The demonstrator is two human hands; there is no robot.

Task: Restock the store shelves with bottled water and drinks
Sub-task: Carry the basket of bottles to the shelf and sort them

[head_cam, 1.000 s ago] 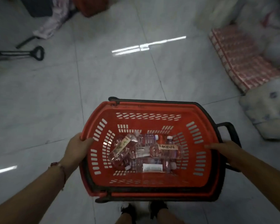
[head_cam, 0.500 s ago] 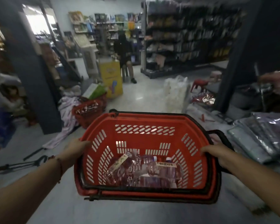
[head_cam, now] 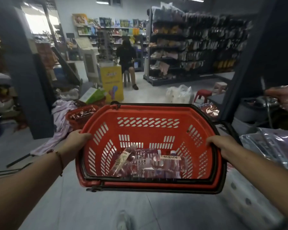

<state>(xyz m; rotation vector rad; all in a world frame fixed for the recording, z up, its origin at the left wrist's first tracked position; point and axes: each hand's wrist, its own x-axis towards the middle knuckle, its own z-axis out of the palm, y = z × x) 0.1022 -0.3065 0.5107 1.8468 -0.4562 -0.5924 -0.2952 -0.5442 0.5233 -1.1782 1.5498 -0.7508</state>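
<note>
Left hand [head_cam: 76, 140]: clamped on the left rim of the red basket [head_cam: 148, 113].
Right hand [head_cam: 223, 145]: clamped on the basket's right rim, balancing the load.
Bottles [head_cam: 150, 161]: lying loose on the basket's floor, carried level.
Shelves [head_cam: 189, 47]: well beyond the basket.

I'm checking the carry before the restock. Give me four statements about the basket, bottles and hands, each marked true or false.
1. Both hands grip the red basket at its sides. True: left hand, right hand.
2. The basket is empty. False: bottles lie in its bottom.
3. The bottles stand upright. False: they lie on their sides.
4. A bracelet sits on the left wrist. True.
</note>
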